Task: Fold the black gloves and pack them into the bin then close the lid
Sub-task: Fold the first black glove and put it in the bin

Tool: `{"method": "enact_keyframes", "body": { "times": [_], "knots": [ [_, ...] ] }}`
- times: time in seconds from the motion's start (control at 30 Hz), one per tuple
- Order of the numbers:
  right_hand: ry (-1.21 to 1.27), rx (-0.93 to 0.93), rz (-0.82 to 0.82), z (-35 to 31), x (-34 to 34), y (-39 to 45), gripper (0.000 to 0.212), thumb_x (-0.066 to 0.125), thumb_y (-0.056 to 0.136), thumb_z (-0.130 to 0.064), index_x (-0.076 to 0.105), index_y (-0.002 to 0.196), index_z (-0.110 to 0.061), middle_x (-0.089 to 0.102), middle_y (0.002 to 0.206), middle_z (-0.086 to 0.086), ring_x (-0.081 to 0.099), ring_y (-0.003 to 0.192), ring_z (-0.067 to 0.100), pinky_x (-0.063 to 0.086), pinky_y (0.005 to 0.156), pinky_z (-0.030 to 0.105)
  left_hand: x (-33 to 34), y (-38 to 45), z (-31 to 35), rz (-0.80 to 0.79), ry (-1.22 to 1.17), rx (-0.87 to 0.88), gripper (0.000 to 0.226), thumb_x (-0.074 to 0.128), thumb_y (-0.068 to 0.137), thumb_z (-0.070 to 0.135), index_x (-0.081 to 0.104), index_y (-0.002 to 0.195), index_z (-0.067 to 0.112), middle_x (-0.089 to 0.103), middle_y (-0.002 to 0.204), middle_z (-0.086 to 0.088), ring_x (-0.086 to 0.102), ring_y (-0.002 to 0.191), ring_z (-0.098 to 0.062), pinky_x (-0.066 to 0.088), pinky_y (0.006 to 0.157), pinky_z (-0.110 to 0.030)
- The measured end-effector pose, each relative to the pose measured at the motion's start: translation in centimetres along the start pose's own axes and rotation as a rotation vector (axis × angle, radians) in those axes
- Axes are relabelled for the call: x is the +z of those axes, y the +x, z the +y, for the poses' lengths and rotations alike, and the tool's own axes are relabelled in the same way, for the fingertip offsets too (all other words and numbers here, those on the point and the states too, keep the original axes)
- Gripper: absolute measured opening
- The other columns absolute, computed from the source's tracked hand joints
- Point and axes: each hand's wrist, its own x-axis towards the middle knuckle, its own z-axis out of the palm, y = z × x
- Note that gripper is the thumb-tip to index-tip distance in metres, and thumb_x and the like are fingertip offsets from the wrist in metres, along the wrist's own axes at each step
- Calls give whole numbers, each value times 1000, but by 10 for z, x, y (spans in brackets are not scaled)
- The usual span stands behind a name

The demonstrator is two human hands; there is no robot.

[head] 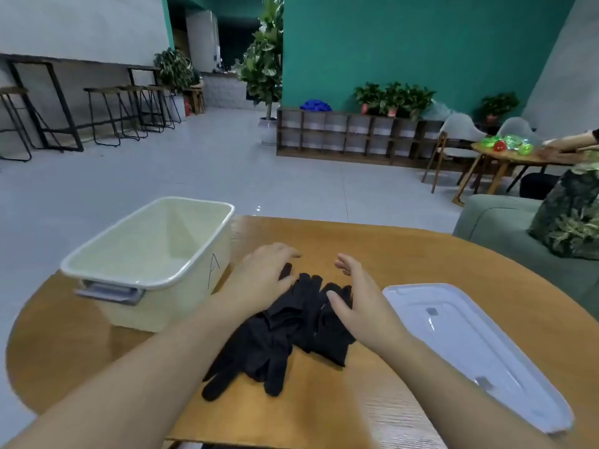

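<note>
Head view: black gloves (pixel 285 332) heaped right of bin (pixel 152 264), left hand (pixel 262 273) flat on them, right hand (pixel 353 296) with fingers (pixel 337 303) relaxed, holding nothing; smooth flat before folding.

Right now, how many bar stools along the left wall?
4 that I can make out: one stool at the far left edge, then three in a row further right. The row overlaps, so more may be hidden behind.
</note>
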Motion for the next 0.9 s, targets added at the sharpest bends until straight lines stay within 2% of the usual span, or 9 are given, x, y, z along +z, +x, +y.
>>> {"method": "enact_keyframes", "body": {
  "times": [0.13, 0.27, 0.4, 0.47, 0.6, 0.7, 0.8, 0.87, 0.9],
  "knots": [
    [-45, 68, 44, 28, 30, -2, 57, 53, 94, -24, 28, 145, -26, 36, 144, -11, 26, 137, 4, 29, 111, 23, 46, -6, -22, -37, -34, -139, 40, 42, 97, 30, 41, 136, 31, 49, 137, 5, 49, 121, -19, 46, 94, -40],
    [-183, 105, -8, 57, 58, -10, 55, 55, 91, -35, 34, 141, -26, 39, 143, -12, 27, 134, 6, 28, 110, 21, 95, -19, -32, -157, -120, -291, 53, 40, 95, 45, 30, 143, 25, 34, 150, 2, 32, 137, -18, 35, 109, -41],
    [-263, 93, -84, 72, 70, -13, 64, 55, 81, -59, 44, 134, -25, 44, 140, -13, 36, 132, 6, 30, 108, 22, 117, -28, -39, -185, 16, -251, 66, 36, 91, 57, 19, 147, 27, 16, 157, 6, 6, 146, -16, 12, 119, -41],
    [-278, 66, -133, 73, 68, -9, 69, 53, 78, -65, 47, 134, -25, 43, 143, -14, 35, 135, 5, 27, 113, 24, 115, -24, -50, -166, 22, -211, 64, 36, 91, 56, 20, 147, 29, 17, 157, 8, 6, 146, -13, 11, 119, -38],
    [-283, 64, -231, 87, 59, 5, 83, 36, 69, -78, 47, 137, -31, 34, 151, -16, 18, 145, 7, 11, 120, 31, 104, -13, -72, -166, -42, -168, 56, 42, 93, 47, 28, 145, 30, 24, 155, 10, 10, 146, -11, 10, 118, -35],
    [-348, 77, -158, 103, 54, 11, 66, 39, 79, -71, 51, 134, -37, 37, 148, -13, 25, 138, 13, 23, 113, 32, 101, -6, -82, -128, 43, -197, 54, 43, 94, 41, 28, 145, 27, 23, 155, 6, 9, 146, -15, 10, 118, -41],
    [-311, 110, -82, 107, 51, 12, 51, 55, 86, -53, 55, 131, -29, 50, 133, -9, 40, 123, 10, 31, 101, 20, 99, -1, -72, -64, 207, -87, 55, 66, 83, 28, 48, 134, 20, 45, 143, -4, 33, 139, -25, 26, 112, -47],
    [-260, 124, -30, 104, 50, 10, 43, 58, 85, -51, 63, 118, -23, 57, 123, -9, 49, 116, 8, 32, 93, 15, 104, -2, -60, -20, 207, 103, 42, 76, 73, 24, 65, 113, 22, 63, 119, 1, 56, 119, -21, 44, 103, -46],
    [-234, 123, -23, 102, 50, 8, 44, 56, 84, -54, 64, 113, -23, 59, 122, -10, 50, 116, 7, 32, 93, 15, 107, -3, -55, -37, 179, 139, 37, 75, 73, 29, 67, 108, 23, 65, 112, 4, 59, 112, -18, 48, 99, -44]
  ]
}}
